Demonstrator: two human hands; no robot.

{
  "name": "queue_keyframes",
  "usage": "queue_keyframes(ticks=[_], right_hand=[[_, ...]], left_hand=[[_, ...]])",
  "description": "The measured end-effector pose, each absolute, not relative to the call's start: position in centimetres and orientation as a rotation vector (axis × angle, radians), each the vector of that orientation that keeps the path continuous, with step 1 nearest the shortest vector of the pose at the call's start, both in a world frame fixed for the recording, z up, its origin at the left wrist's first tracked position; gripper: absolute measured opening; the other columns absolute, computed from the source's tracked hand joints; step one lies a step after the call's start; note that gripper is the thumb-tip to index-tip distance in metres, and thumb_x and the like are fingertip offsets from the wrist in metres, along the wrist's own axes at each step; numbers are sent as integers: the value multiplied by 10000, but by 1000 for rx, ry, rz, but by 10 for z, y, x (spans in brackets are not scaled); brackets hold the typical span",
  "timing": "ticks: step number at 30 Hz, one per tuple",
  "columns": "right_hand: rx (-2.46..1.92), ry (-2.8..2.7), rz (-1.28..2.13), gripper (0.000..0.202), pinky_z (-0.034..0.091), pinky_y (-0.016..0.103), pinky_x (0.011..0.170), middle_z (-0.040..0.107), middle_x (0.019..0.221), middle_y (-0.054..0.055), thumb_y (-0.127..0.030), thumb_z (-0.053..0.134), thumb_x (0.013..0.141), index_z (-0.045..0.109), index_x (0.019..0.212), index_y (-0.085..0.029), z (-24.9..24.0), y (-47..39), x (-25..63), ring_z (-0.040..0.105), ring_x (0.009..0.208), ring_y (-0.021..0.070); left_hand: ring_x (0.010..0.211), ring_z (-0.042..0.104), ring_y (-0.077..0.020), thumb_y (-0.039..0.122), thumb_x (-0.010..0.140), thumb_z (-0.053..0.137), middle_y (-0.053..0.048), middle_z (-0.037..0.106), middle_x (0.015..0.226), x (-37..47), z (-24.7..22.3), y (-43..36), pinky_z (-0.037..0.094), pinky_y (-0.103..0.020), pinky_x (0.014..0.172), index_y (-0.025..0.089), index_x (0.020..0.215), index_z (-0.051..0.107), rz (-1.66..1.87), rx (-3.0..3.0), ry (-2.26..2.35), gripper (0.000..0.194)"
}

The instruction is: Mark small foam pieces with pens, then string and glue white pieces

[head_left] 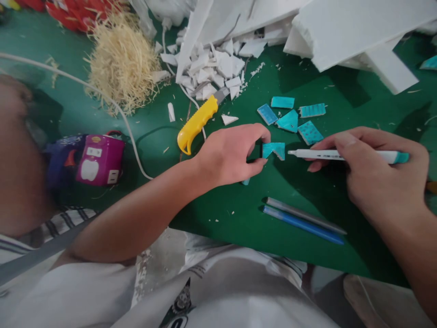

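Thumb and forefinger of my left hand point(227, 152) pinch the left end of a small turquoise-painted foam piece point(274, 148) with a notch in its lower edge. In my right hand point(382, 164) is a white marker pen point(319, 155) with a turquoise end. Its tip points left, a small gap from the notched piece. Several more turquoise pieces, some with drawn lines or dots, lie just beyond, among them a dotted piece point(310, 132) near my right fingertips. Part of another turquoise bit point(246, 181) shows beneath my left hand.
A yellow-handled knife point(198, 123) lies beyond my left wrist, its blade at white foam scraps point(218, 68). Two pens, one grey point(303, 214) and one blue point(303, 224), lie nearer me. Straw point(121, 64), a white cable point(112, 102), a magenta box point(100, 159) and another person's arm point(23, 159) are left.
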State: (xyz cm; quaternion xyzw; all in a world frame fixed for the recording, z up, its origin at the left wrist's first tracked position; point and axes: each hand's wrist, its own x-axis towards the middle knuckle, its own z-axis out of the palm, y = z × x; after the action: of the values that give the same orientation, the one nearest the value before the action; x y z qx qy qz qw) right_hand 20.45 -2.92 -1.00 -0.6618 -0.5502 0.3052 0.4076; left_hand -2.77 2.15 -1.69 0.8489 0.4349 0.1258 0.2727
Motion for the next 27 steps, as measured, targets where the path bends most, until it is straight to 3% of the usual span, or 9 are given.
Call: queue_keyframes(ticks=[10, 17, 23, 27], right_hand=[[-1641, -1475, 736, 222, 456, 259, 517, 683, 597, -22, -461, 703, 897, 815, 801, -296, -11, -30, 204, 580, 532, 95], [-1716, -1471, 715, 208, 500, 274, 576, 694, 642, -15, -401, 665, 935, 801, 835, -280, -6, -30, 201, 621, 584, 105], [-1615, -1521, 694, 323, 498, 276, 534, 690, 620, -3, -570, 671, 899, 814, 845, -285, -15, -29, 205, 620, 563, 115], [-1613, -1541, 687, 353, 472, 257, 517, 696, 624, -4, -598, 652, 904, 815, 858, -288, -15, -28, 206, 616, 568, 103]], left_hand=[[658, 550, -105, 265, 809, 697, 69, 577, 734, -27, -16, 21, 353, -240, 594, 220, 1053, 652, 346, 2283, 1174, 252], [650, 543, -102, 261, 801, 705, 70, 568, 723, -28, -18, 20, 349, -238, 587, 216, 1046, 658, 361, 2292, 1169, 254], [647, 544, -101, 257, 804, 710, 71, 567, 724, -28, -18, 22, 349, -235, 582, 218, 1057, 653, 358, 2298, 1172, 263], [649, 548, -102, 257, 803, 713, 69, 577, 733, -27, -18, 22, 354, -238, 585, 223, 1055, 650, 350, 2299, 1177, 262]])
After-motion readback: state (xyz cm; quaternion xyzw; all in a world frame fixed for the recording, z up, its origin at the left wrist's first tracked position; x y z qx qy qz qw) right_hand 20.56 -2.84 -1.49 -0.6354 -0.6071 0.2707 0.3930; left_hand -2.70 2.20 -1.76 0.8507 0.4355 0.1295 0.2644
